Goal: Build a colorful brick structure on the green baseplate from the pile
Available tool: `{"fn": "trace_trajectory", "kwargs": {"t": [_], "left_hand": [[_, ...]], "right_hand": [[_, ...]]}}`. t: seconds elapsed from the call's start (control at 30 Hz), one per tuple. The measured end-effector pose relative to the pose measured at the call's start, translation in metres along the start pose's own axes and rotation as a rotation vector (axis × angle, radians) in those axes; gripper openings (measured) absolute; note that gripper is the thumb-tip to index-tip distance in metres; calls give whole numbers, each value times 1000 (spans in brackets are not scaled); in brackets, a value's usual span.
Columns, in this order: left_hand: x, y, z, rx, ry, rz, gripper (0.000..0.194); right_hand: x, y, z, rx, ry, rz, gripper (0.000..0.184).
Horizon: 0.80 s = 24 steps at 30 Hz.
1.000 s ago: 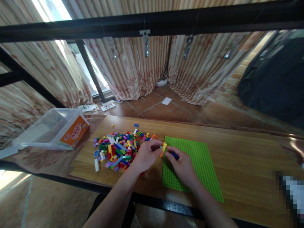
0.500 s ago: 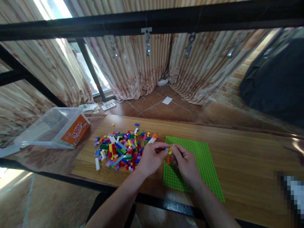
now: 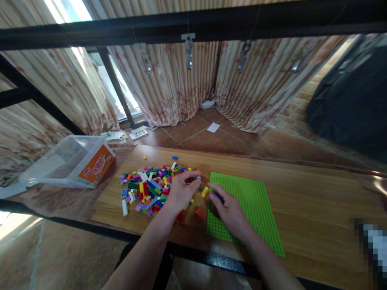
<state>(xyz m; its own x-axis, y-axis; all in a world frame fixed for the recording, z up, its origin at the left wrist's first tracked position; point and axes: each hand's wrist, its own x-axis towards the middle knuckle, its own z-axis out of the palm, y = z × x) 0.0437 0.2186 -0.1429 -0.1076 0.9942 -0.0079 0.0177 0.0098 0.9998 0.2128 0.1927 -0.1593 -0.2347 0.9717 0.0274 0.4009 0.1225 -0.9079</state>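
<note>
Yellow brick (image 3: 204,191): between the two grips, just off the left edge of the green baseplate (image 3: 250,209), close by the right fingertips; contact with them or with the bench, cannot tell. Left grip (image 3: 181,192): thumb and forefinger pinching a small pale blue piece (image 3: 198,177), palm over the right side of the brick pile. Right grip (image 3: 228,209): above the baseplate, blue brick (image 3: 219,197) held in the curled fingers, thumb and forefinger tips slightly apart toward the yellow brick. Below the yellow brick, on bare wood near the baseplate edge: orange brick (image 3: 200,212). Under the left wrist, partly hidden: red brick (image 3: 180,216).

Farther left on the bench (image 3: 311,213): loose brick pile (image 3: 151,187), many colours, with a long white brick (image 3: 124,207) at its near left side. Beyond the pile, well apart from each other: a small yellow piece (image 3: 144,158) and a slim blue brick (image 3: 175,158). Left of the wooden board: clear plastic bin (image 3: 71,161), orange label facing the pile. Past the bench: tiled floor (image 3: 193,139), white paper (image 3: 213,127), patterned curtains (image 3: 169,88).
</note>
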Motion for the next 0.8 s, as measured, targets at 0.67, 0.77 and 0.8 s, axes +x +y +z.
{"fn": "trace_trajectory", "kwargs": {"t": [0.67,0.77,0.8], "left_hand": [[-16,-2,20,538,-259,366,39],[-19,-6,29,578,-296,383,40],[-19,-7,31,586,-307,383,40]], "right_hand": [[7,27,-43,-326,227,-49,41],[6,34,-46,-450,191,-125,44],[5,35,-46,-479,184,-139,45]]}}
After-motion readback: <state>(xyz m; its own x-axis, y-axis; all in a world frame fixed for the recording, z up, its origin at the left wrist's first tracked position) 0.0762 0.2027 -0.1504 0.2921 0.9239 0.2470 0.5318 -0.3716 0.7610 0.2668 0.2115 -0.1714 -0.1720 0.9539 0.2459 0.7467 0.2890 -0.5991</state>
